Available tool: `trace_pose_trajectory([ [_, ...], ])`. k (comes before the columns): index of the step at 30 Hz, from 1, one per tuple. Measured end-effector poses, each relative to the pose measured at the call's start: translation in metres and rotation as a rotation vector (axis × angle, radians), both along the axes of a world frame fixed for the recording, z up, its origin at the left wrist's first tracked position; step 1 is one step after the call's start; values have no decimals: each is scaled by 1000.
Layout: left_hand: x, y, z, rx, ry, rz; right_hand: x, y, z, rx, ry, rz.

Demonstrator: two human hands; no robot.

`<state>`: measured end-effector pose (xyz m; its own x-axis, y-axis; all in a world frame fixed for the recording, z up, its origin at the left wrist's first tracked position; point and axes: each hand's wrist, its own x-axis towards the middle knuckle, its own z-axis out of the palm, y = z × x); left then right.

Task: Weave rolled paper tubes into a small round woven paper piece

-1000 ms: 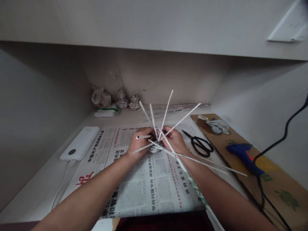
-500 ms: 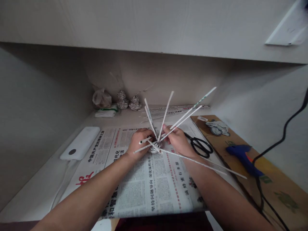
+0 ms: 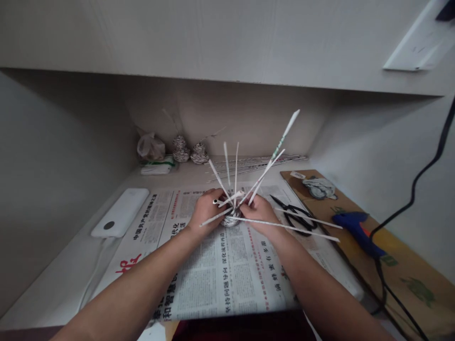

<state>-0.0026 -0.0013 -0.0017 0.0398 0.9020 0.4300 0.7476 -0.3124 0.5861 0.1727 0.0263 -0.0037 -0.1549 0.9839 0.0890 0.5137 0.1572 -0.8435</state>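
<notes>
Between my hands sits a small round woven paper piece (image 3: pixel 232 219), with several rolled paper sticks (image 3: pixel 261 221) fanning out from it. My left hand (image 3: pixel 207 208) is closed around its left side, the fingertips partly hidden behind the sticks. On the right side, my right hand (image 3: pixel 259 212) pinches at the base of the sticks, thumb close to the weave. One long stick with green marks (image 3: pixel 280 141) rises up and to the right. Two others reach rightward over my right wrist and the scissors. Newspaper (image 3: pixel 209 265) lies beneath the piece.
Black scissors (image 3: pixel 298 219) lie right of my right hand. A cardboard sheet (image 3: pixel 359 246) holds a blue glue gun (image 3: pixel 360 232) with a black cable. At left is a white power bank (image 3: pixel 121 212). Behind stand two woven gourd shapes (image 3: pixel 181 149), a plastic bag (image 3: pixel 151 146) and loose paper sticks (image 3: pixel 249 166).
The woven piece has turned between my hands, so the sticks point in different directions. The green-marked stick stands steeper. My right hand has shifted slightly down toward the weave.
</notes>
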Motion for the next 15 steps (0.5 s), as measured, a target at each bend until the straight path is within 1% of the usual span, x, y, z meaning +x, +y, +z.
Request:
trace_pose_trajectory([
  [4,0,1,-3,18,12,-11,-4,3,-16,-15,213,5],
  [6,-1,1,-5,17,11,-31,-5,6,-22,-35,272,-5],
  [10,-1,1,-7,1,-14,-36,-8,8,-25,-75,315,32],
  [13,0,1,-3,-4,-10,-28,-9,6,-24,-57,303,92],
  [15,0,0,0,-30,-25,-53,-9,4,-22,-43,270,109],
])
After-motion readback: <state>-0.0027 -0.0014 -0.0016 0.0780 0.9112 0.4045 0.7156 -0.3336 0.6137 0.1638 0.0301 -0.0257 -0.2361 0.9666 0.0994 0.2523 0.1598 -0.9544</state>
